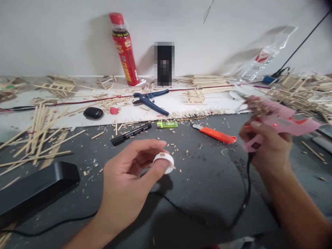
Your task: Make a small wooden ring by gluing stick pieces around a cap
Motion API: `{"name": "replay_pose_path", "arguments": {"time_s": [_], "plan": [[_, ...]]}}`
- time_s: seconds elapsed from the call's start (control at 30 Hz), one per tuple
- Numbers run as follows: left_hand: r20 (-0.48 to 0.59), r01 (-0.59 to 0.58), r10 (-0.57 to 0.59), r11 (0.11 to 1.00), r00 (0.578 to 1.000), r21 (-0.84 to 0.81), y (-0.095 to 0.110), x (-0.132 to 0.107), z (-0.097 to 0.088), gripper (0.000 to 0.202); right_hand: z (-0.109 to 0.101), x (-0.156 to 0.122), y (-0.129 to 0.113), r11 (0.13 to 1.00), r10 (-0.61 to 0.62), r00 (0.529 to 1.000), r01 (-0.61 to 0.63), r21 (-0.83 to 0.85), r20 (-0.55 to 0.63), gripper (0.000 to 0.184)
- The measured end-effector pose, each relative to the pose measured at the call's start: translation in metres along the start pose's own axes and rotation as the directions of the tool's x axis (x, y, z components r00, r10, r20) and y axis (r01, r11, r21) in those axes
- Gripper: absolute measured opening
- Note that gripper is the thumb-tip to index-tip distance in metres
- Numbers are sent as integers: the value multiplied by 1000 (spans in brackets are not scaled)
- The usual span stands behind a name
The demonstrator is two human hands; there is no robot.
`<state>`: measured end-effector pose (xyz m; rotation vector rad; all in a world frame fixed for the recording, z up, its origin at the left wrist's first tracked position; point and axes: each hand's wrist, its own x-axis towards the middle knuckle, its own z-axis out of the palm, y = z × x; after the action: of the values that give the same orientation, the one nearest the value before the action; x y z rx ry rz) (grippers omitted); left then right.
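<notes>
A white ring, bearing a small piece of wood on its upper rim, is pinched between the thumb and fingers of the left hand, above the dark table. To its right and well apart, the right hand has its fingers wrapped around the handle of a pink glue gun, whose small red light shows. Beyond the hands lie, from left to right, a black marker, a green lighter and an orange knife, with blue cutters behind them and a red bottle farther back against the wall.
</notes>
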<state>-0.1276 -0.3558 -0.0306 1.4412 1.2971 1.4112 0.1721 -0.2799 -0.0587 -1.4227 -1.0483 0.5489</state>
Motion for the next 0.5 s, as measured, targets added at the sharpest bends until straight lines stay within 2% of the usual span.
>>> {"name": "replay_pose_path", "arguments": {"time_s": [0.07,0.13,0.2,0.27,0.33,0.4,0.5], "plan": [[17,94,-93,993,996,-68,-5,2,1,26,10,-28,-12,987,56,973,-88,134,225,25],[59,167,-160,975,985,-145,-10,4,3,24,16,-53,-16,968,76,913,-164,189,402,28],[128,217,-192,951,973,-220,-14,4,4,20,16,-73,-12,957,101,841,-228,179,531,30],[203,270,-217,919,955,-287,-17,5,6,17,11,-85,-2,944,123,750,-291,156,649,29],[265,332,-251,884,931,-328,-20,5,7,16,3,-92,11,930,159,656,-351,111,737,31],[300,379,-283,860,911,-341,-23,6,8,17,-5,-94,22,931,203,592,-364,34,780,34],[311,413,-313,844,897,-341,-30,8,9,17,-12,-91,31,954,212,576,-296,-41,789,33]]}}
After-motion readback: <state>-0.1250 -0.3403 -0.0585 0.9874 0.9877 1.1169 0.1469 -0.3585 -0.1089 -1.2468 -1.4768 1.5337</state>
